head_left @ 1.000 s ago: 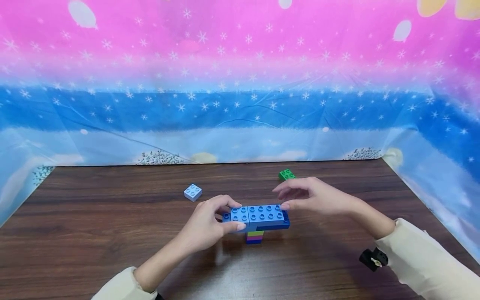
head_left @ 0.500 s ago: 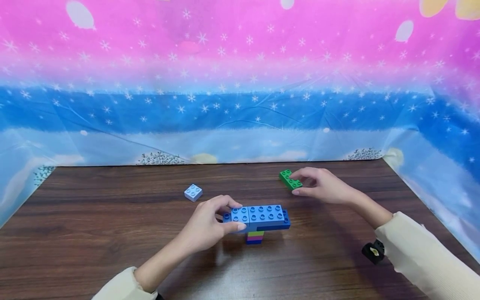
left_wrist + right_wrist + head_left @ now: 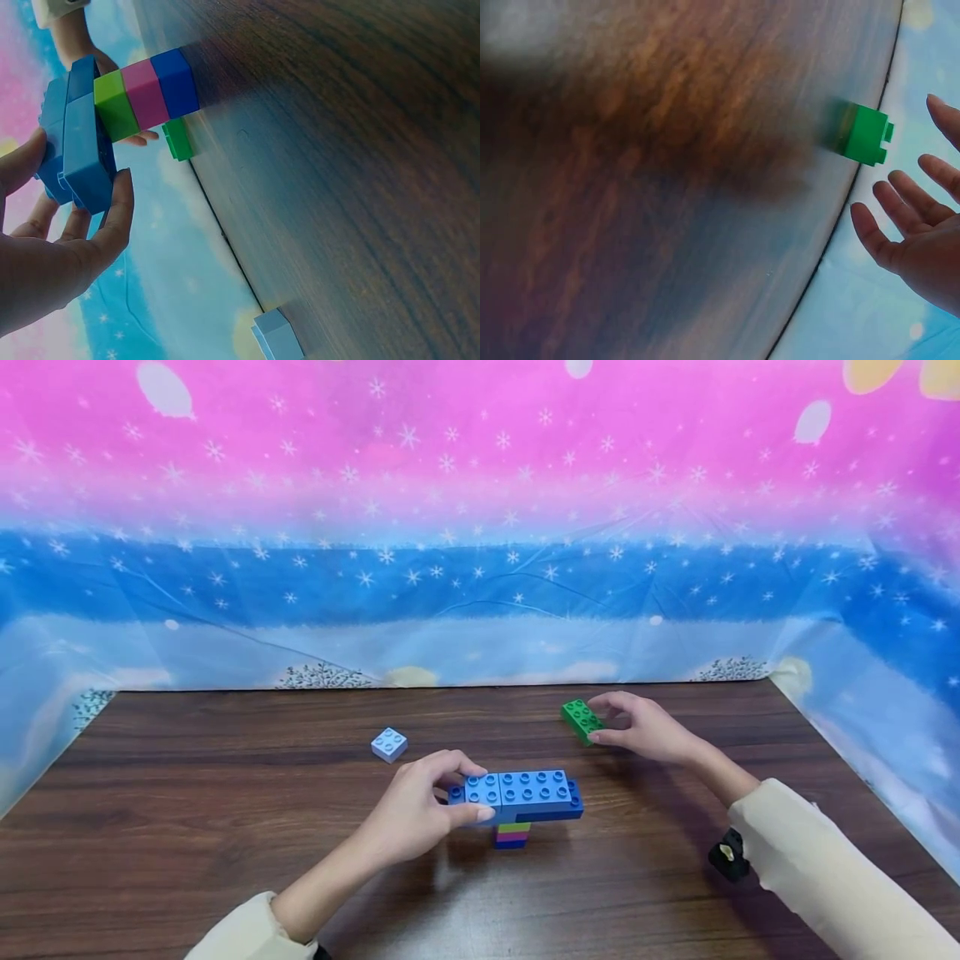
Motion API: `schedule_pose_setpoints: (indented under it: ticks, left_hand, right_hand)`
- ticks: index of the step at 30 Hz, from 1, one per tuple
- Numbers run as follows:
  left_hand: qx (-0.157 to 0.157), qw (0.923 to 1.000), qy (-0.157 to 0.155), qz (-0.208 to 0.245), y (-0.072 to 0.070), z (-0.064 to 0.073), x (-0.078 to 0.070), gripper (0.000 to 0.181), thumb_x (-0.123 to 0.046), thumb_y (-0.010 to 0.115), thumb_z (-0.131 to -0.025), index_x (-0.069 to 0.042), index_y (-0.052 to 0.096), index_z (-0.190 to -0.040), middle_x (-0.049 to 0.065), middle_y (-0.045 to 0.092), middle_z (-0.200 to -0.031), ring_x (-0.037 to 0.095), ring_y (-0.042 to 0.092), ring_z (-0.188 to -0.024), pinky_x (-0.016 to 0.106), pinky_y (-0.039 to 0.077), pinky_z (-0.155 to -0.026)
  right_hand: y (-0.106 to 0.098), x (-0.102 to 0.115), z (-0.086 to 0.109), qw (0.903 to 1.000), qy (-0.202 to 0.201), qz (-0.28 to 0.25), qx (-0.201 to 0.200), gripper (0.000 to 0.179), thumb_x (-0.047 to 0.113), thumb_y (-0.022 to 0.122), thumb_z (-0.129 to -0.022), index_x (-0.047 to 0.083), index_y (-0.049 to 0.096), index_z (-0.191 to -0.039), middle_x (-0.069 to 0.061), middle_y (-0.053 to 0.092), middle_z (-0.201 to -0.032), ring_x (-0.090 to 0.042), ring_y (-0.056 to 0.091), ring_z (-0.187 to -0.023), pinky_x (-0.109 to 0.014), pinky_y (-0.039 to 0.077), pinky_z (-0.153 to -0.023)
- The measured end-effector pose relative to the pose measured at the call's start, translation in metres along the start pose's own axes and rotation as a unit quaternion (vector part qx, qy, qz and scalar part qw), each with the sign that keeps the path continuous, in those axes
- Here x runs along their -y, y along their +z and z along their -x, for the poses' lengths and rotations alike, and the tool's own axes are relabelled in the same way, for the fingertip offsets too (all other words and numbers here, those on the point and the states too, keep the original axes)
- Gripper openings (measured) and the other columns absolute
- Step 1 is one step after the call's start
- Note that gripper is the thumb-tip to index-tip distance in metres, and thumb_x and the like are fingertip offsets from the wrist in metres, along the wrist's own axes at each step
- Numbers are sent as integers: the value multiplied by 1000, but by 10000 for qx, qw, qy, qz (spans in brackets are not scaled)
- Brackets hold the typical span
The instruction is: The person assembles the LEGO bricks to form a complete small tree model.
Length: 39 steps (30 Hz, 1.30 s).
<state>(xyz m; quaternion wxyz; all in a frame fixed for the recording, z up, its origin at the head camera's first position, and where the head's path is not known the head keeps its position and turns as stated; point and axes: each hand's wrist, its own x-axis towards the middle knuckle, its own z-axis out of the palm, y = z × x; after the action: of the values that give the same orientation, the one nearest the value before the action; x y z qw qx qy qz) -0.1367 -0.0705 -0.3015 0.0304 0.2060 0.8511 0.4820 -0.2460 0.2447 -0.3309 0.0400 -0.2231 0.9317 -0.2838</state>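
Note:
My left hand [image 3: 420, 806] grips the left end of a toy brick structure [image 3: 534, 787], thumb in front and fingers behind. Light blue bricks form its top, above a darker blue layer. Below these stands a narrow column of lime green, pink [image 3: 145, 94] and dark blue [image 3: 175, 83] bricks, its foot on the table. My right hand [image 3: 647, 727] is beside a green brick [image 3: 581, 721] lying at the back right, thumb and fingers spread. In the right wrist view the fingers stand apart from the green brick [image 3: 865, 135], and nothing is held.
A pale blue square brick [image 3: 389, 744] lies on the brown wooden table [image 3: 187, 793], behind and left of the structure. A printed cloth [image 3: 480, 568] with snowflakes hangs along the table's back edge and around its sides.
My right hand has left the structure's right end and moved back and right to the green brick. My left hand keeps its grip, and the structure stays in place.

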Motion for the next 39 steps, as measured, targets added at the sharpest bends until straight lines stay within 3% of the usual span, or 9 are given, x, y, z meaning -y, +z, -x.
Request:
schedule_pose_setpoints:
  ticks: [16, 30, 39]
  left_hand:
    - [-41, 10000, 61, -10, 1, 1, 2, 23, -10, 75, -75, -8, 65, -95, 3, 62, -92, 16, 58, -84, 24, 50, -69]
    - [-7, 10000, 17, 35, 2, 1, 3, 23, -11, 75, -75, -8, 64, -96, 4, 61, -94, 17, 58, -85, 24, 50, -69]
    - [-14, 10000, 43, 6, 2, 2, 4, 22, -11, 75, -75, -9, 64, -95, 4, 61, -94, 16, 58, -85, 24, 50, -69]
  right_hand:
    - [13, -12, -14, 9989, 471, -32, 48, 58, 27, 66, -85, 2, 43, -132, -18, 52, -120, -32, 49, -107, -48, 41, -85]
    - [15, -11, -14, 9994, 248, -154, 207, 49, -2, 60, -84, 4, 45, -131, -20, 48, -126, -40, 45, -115, -52, 38, -91]
    - [14, -14, -12, 9995, 209, -17, 215, 49, 14, 66, -84, 4, 47, -129, -17, 48, -121, -33, 46, -109, -51, 38, -90]
